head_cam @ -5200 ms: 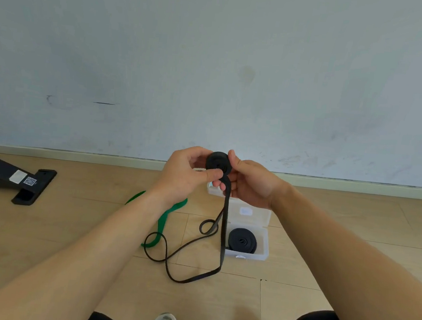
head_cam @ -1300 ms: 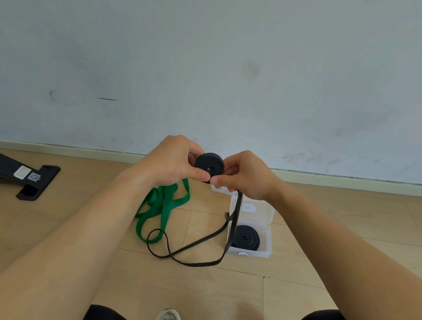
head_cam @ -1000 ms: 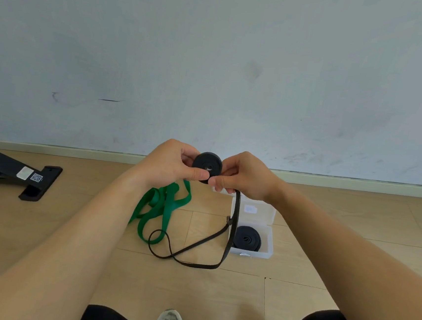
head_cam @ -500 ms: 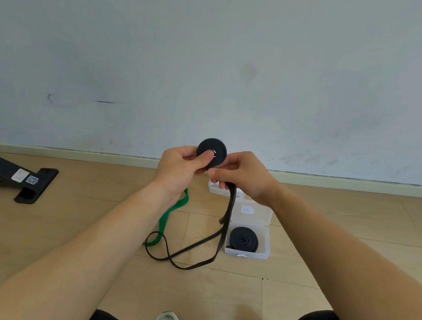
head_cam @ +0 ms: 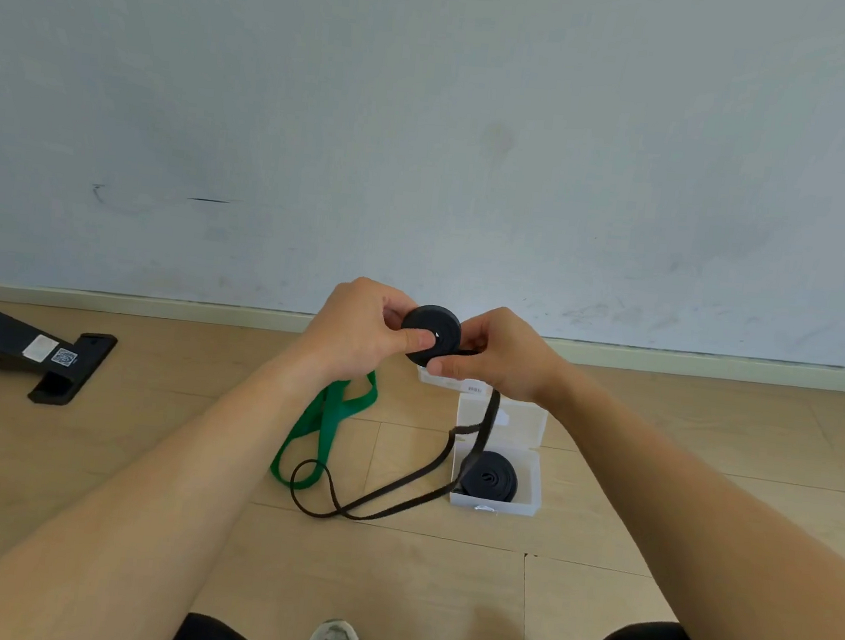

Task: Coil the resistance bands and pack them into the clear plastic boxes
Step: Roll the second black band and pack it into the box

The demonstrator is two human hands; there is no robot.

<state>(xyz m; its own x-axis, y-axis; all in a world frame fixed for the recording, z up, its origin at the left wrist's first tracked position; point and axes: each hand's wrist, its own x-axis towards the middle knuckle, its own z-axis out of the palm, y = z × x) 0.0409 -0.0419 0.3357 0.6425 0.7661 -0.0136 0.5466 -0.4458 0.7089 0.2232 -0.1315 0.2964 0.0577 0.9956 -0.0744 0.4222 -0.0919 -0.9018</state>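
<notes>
Head view, single entry sheet.

- Black band roll: sitting at centre frame, off the floor, between both hands, its flat face tilting toward the camera.
- Left hand: gripping the roll from its left side, with the thumb pressing on the face and the fingers curling behind.
- Right hand: pinching the roll's lower right edge, where the unwound strap is leaving it.
- Loose tail: dropping from under the right hand and passing over the open box. It is then running toward lower left across the wooden floor and ending in a small loop.
- Governing relation: the slack is lying below the roll, with its long axis running from lower left up to the right hand. The right hand is the nearer one to the feed point, so it is probably guiding the strap while the left is turning the roll.
- Clear plastic box: lying open at right of centre, with its lid hinging back. It is already holding a finished black coil.
- Second clear box: showing partly under the right hand; I cannot tell what is in it.
- Green resistance band: lying uncoiled left of the box, touching the tail's loop.
</notes>
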